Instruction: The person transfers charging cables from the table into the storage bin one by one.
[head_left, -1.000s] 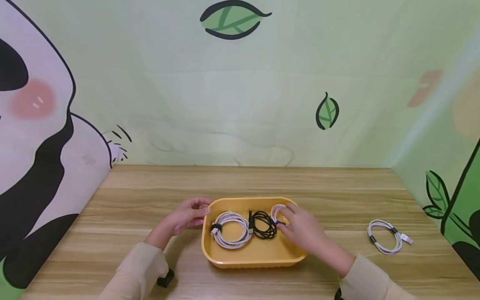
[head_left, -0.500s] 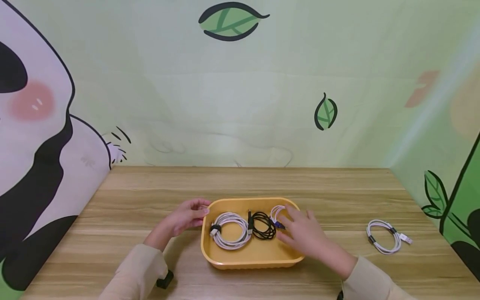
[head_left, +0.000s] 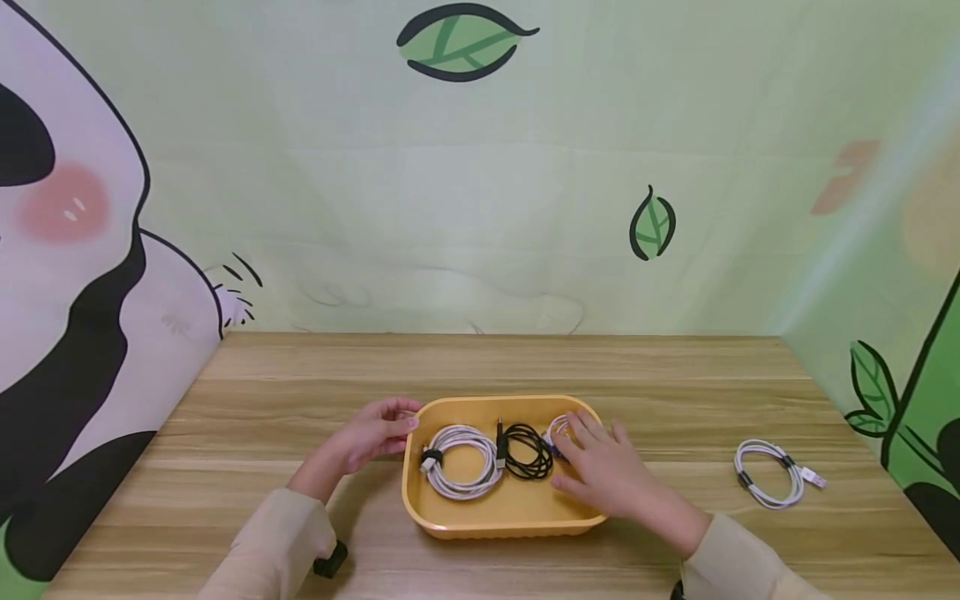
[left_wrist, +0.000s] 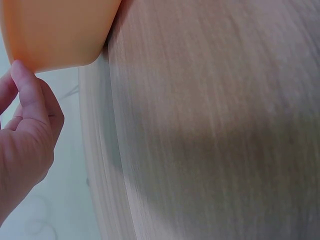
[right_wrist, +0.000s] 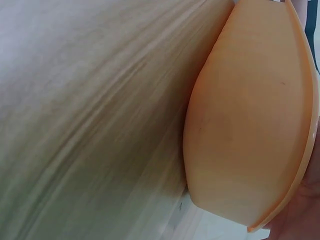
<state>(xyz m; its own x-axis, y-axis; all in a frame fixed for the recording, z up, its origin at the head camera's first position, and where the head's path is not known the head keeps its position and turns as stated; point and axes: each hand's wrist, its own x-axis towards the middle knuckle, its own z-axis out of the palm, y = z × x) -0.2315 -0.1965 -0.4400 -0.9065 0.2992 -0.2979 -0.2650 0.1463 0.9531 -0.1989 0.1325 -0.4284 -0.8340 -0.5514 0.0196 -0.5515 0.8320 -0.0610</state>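
Note:
In the head view, a shallow yellow plastic bin (head_left: 517, 527) stands on the wooden table. My left hand (head_left: 375, 435) holds its left rim near the far corner, thumb at the edge and the other fingers bent outside; the left wrist view shows that hand (left_wrist: 30, 130) against the bin's corner. Inside lie a coiled white cable (head_left: 452, 493) with a black strap, a coiled black cable (head_left: 534, 473) and, at the right, a smaller white cable (head_left: 553, 425) with a dark blue tie. My right hand (head_left: 611, 475) reaches over the right rim, fingers extended over this smaller cable, partly hiding it.
Another coiled white cable (head_left: 780, 502) with black straps and a USB plug lies on the table (head_left: 480, 362) to the right of the bin. Behind the table hangs a green printed backdrop (head_left: 480, 208) with leaves and a panda.
My right hand loosened its fingers from the small white cable, then extended them over it. That cable has shifted slightly right. My left hand has stayed at the rim.

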